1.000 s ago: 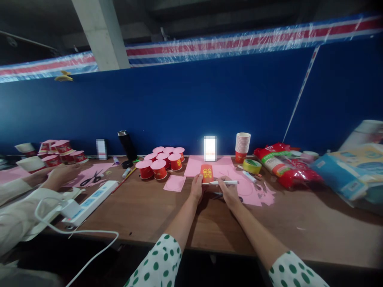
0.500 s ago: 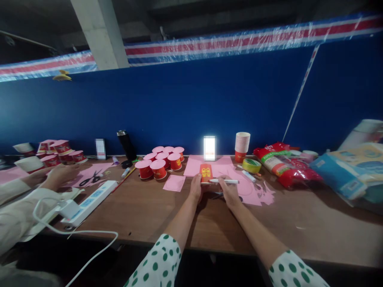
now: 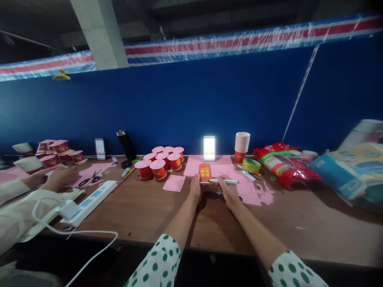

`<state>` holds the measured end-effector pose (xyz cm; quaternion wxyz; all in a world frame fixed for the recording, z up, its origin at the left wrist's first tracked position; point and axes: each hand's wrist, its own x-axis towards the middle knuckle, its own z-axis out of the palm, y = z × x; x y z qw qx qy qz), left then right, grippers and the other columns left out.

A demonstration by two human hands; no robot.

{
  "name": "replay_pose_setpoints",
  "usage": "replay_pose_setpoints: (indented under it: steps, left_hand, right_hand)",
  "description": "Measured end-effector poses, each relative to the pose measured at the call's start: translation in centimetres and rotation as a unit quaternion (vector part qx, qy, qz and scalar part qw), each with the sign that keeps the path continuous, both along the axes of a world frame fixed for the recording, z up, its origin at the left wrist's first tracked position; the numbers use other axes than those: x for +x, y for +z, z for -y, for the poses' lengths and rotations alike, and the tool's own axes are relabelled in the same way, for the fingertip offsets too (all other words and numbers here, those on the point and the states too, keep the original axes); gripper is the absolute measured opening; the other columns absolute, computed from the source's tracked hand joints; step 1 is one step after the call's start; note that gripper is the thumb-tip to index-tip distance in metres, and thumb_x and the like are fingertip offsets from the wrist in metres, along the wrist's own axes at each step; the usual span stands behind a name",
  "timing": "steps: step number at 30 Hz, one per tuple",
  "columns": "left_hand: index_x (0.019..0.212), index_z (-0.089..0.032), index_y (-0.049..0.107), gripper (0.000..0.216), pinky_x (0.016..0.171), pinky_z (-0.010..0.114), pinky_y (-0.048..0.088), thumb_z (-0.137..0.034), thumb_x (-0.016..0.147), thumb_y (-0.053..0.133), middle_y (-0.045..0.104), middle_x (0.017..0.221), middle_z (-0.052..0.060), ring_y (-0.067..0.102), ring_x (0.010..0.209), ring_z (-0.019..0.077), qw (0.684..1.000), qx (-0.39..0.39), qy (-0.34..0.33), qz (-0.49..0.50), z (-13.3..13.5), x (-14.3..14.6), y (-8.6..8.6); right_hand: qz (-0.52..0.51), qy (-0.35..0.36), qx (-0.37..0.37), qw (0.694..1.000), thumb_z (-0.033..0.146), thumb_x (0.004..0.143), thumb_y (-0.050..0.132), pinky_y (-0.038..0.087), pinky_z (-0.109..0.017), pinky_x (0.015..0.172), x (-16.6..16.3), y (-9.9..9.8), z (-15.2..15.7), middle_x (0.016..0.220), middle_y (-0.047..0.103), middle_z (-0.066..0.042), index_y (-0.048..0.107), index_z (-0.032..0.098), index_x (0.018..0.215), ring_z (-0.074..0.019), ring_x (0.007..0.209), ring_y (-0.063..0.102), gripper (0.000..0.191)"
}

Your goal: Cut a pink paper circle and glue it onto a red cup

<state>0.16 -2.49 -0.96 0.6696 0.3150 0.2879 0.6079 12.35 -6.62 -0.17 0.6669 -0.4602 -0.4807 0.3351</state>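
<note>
Red cup [image 3: 205, 172] now at different rotation

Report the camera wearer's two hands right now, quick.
Left hand: closed, holding the red paper cup.
Right hand: closed, holding the white marker.

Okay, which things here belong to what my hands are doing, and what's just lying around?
Likely in use:
- red cup, in your left hand
- white marker, in your right hand
- pink-topped cups
- cup stack
- pink paper

Apparently just lying about:
- black bottle
- red package
- blue package
</note>
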Motion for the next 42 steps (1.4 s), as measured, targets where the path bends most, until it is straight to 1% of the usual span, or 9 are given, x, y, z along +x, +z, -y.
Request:
replay_pose_setpoints:
  steps: [5, 9, 13, 17, 20, 25, 31, 36, 42]
  left_hand:
    - [0.091, -0.013, 0.058, 0.037, 0.062, 0.029, 0.051, -0.046, 0.075, 0.063, 0.065, 0.075, 0.003, 0.060, 0.061, 0.0135, 1.000, -0.003, 0.007, 0.006, -0.09, 0.03, -0.10]
    - [0.094, -0.012, 0.060, 0.040, 0.061, 0.029, 0.051, -0.048, 0.077, 0.061, 0.066, 0.076, 0.005, 0.061, 0.062, 0.0147, 1.000, -0.012, 0.000, 0.010, 0.00, 0.01, 0.05]
    - [0.095, -0.012, 0.062, 0.044, 0.063, 0.029, 0.051, -0.052, 0.077, 0.061, 0.068, 0.081, 0.008, 0.062, 0.065, 0.0154, 1.000, -0.004, -0.006, 0.015, 0.15, -0.10, 0.22]
    - [0.093, -0.012, 0.063, 0.039, 0.064, 0.028, 0.051, -0.047, 0.076, 0.065, 0.068, 0.083, 0.007, 0.062, 0.066, 0.0148, 1.000, 0.000, -0.008, 0.022, 0.17, -0.21, 0.23]
    - [0.096, -0.012, 0.063, 0.039, 0.062, 0.026, 0.050, -0.045, 0.076, 0.064, 0.068, 0.083, 0.007, 0.062, 0.065, 0.0143, 0.999, -0.001, -0.013, 0.030, 0.15, -0.23, 0.24]
    - [0.096, -0.011, 0.063, 0.035, 0.058, 0.023, 0.047, -0.042, 0.079, 0.062, 0.069, 0.084, 0.008, 0.063, 0.067, 0.0139, 0.999, -0.004, -0.018, 0.040, 0.14, -0.16, 0.35]
    - [0.098, -0.011, 0.062, 0.037, 0.068, 0.027, 0.049, -0.042, 0.079, 0.062, 0.069, 0.085, 0.008, 0.065, 0.074, 0.0172, 0.999, -0.007, -0.012, 0.042, 0.10, -0.11, 0.36]
    - [0.094, -0.011, 0.063, 0.034, 0.067, 0.027, 0.049, -0.041, 0.079, 0.063, 0.068, 0.079, 0.007, 0.065, 0.074, 0.0176, 0.999, -0.004, -0.016, 0.045, 0.07, -0.08, 0.34]
    - [0.091, -0.011, 0.064, 0.034, 0.073, 0.029, 0.050, -0.042, 0.078, 0.063, 0.069, 0.081, 0.007, 0.065, 0.076, 0.0180, 0.999, -0.004, -0.015, 0.047, -0.01, -0.02, 0.26]
  right_hand:
    - [-0.013, 0.009, -0.005, 1.000, 0.042, 0.072, 0.063, 0.033, -0.023, 0.044, -0.06, 0.11, 0.08, 0.054, 0.056, 0.002, 0.059, 0.020, 0.065, -0.0114, 0.048, 0.044, 0.024]
    - [-0.035, 0.001, -0.009, 0.999, 0.046, 0.073, 0.062, 0.035, -0.023, 0.045, -0.08, 0.15, 0.09, 0.059, 0.059, 0.001, 0.060, 0.020, 0.068, -0.0122, 0.051, 0.047, 0.026]
    - [-0.051, -0.015, -0.016, 0.998, 0.047, 0.072, 0.063, 0.037, -0.023, 0.044, -0.02, 0.15, 0.04, 0.061, 0.061, 0.000, 0.061, 0.021, 0.073, -0.0138, 0.052, 0.051, 0.027]
    - [-0.055, -0.011, -0.011, 0.998, 0.049, 0.071, 0.063, 0.036, -0.024, 0.044, -0.02, 0.21, 0.05, 0.061, 0.062, 0.000, 0.062, 0.021, 0.075, -0.0142, 0.052, 0.052, 0.029]
    - [-0.050, -0.005, -0.006, 0.999, 0.049, 0.072, 0.062, 0.036, -0.023, 0.044, -0.03, 0.20, 0.07, 0.062, 0.062, 0.000, 0.062, 0.021, 0.074, -0.0143, 0.053, 0.052, 0.028]
    - [-0.024, 0.004, -0.002, 1.000, 0.042, 0.073, 0.062, 0.038, -0.023, 0.046, -0.05, 0.07, 0.12, 0.062, 0.062, 0.000, 0.062, 0.021, 0.074, -0.0138, 0.053, 0.051, 0.022]
    - [-0.003, 0.004, 0.006, 1.000, 0.042, 0.074, 0.060, 0.038, -0.024, 0.047, -0.04, 0.02, 0.15, 0.063, 0.061, 0.000, 0.062, 0.020, 0.073, -0.0139, 0.054, 0.051, 0.022]
    - [0.011, 0.011, 0.010, 1.000, 0.041, 0.077, 0.059, 0.037, -0.024, 0.047, 0.06, -0.04, 0.10, 0.063, 0.061, 0.000, 0.062, 0.020, 0.072, -0.0125, 0.052, 0.048, 0.021]
    - [0.016, 0.013, 0.011, 1.000, 0.039, 0.076, 0.059, 0.034, -0.024, 0.046, 0.09, -0.03, 0.09, 0.058, 0.058, 0.001, 0.059, 0.020, 0.067, -0.0118, 0.049, 0.044, 0.020]
